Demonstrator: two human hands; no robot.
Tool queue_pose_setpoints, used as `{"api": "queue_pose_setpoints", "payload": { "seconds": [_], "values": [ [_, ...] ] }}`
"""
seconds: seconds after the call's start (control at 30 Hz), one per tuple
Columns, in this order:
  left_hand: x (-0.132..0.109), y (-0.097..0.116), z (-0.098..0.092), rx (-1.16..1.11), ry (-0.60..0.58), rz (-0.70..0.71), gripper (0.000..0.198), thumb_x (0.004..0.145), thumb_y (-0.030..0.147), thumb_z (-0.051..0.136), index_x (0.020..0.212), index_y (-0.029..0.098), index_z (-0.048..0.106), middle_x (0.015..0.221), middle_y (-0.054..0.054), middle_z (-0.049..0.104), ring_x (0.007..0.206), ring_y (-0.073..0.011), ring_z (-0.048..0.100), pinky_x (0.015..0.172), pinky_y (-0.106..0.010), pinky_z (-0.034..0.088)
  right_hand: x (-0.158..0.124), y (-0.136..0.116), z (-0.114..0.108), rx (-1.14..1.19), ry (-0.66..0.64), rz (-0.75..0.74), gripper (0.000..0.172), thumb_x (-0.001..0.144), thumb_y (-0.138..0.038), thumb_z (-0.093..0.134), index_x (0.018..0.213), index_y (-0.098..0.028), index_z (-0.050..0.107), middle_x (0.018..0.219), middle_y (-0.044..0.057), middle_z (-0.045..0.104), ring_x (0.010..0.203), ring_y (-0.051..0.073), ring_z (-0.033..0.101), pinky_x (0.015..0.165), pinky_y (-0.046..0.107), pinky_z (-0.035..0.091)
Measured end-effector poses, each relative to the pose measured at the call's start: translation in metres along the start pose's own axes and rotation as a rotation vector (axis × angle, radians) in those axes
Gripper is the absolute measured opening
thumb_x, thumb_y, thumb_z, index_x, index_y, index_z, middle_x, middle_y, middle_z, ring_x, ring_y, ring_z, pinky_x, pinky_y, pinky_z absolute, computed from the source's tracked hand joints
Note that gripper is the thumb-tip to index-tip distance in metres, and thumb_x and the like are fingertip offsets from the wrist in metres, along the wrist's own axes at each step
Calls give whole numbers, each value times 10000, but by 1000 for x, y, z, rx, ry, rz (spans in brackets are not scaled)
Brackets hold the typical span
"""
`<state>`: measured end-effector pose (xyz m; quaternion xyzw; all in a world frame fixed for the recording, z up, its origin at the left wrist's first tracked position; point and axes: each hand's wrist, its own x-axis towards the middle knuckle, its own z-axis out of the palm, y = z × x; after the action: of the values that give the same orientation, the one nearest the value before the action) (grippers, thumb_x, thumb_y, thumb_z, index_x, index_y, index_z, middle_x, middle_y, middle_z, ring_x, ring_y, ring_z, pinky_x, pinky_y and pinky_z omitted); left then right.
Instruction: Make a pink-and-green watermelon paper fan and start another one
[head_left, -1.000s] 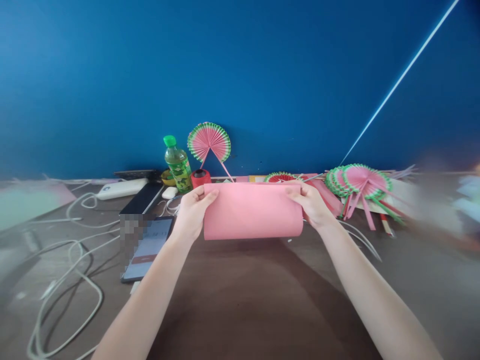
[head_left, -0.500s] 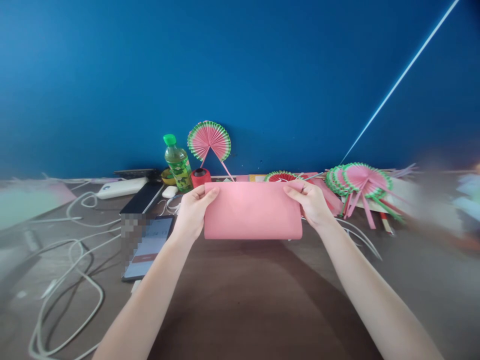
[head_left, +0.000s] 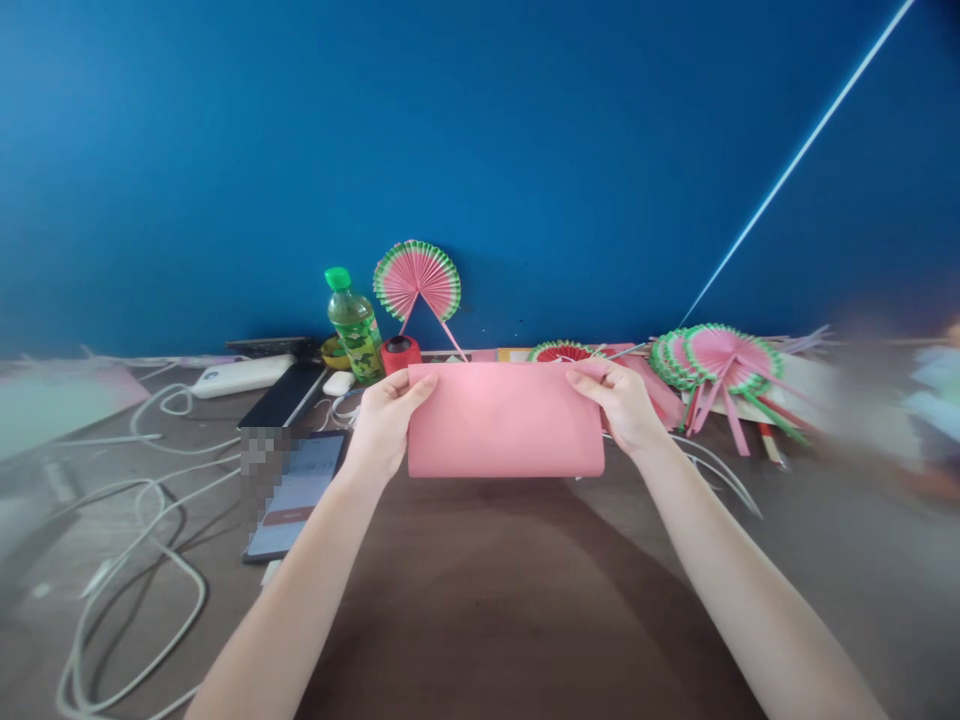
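A: What is being held up in the middle?

B: A pink paper sheet is held above the brown table. It is folded over, with the round fold at the bottom and the open edges at the top.

A: How is it gripped?

B: The left top corner is pinched by the left hand. The thumb is laid on the front, and the other fingers are hidden behind the paper. The right top corner is pinched the same way by the right hand. Both hands are closed on the paper.

A: Is the paper touching the table?

B: That cannot be told for sure. A dark shadow is seen on the table just under it.

A: What is seen on the left?

B: A phone is laid flat near the left arm, with its screen lit. White cables are spread over the table beside it. A white power bank is placed further back.

A: And behind the paper?

B: A green bottle is stood upright by the blue wall. A red tape roll is set just beside it. A round paper fan, pink with a green edge, is leaned on the wall.

A: And on the right?

B: A pile of paper fans is laid there, near the right hand. The far right side is too blurry to be told.
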<state>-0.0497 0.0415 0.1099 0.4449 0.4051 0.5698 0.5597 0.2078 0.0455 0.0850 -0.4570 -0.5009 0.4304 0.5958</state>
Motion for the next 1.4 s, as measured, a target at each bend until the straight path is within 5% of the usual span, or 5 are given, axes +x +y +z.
{"api": "queue_pose_setpoints", "payload": {
  "seconds": [1.4],
  "values": [
    [11, -13, -4, -71, 48, -23, 300, 528, 309, 796, 773, 168, 694, 726, -22, 698, 639, -133, 625, 604, -230, 489, -2, -3, 2, -165, 25, -25, 354, 614, -509, 700, 734, -176, 681, 654, 7, 627, 574, 138, 535, 519, 257, 395]
  ]
}}
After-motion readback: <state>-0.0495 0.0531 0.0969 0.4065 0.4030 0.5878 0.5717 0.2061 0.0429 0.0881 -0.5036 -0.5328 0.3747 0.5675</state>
